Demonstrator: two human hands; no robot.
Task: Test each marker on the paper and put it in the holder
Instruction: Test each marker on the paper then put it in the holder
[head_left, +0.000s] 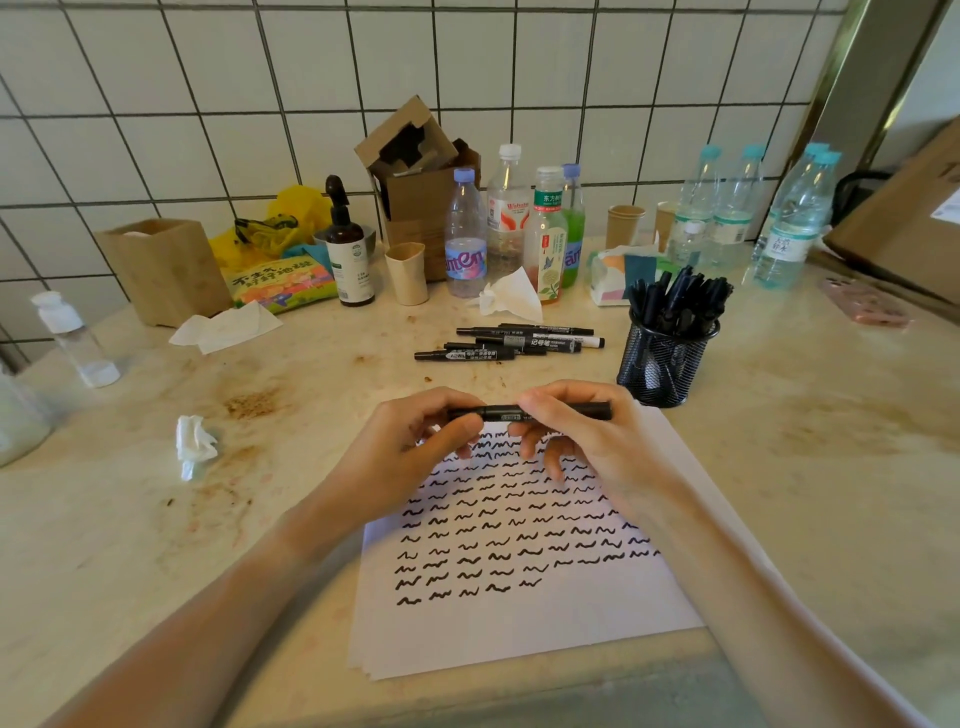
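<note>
Hands, left hand (426, 434) and right hand (571, 431), grip marker (498, 413) level above paper's (519, 623) far edge.

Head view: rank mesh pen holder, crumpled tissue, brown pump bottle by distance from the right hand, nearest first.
Measured from the right hand, which grips a marker over the paper:
1. Mesh pen holder, just beyond it to the right.
2. Crumpled tissue, far left on the counter, past the left hand.
3. Brown pump bottle, back left near the tiled wall.
</note>
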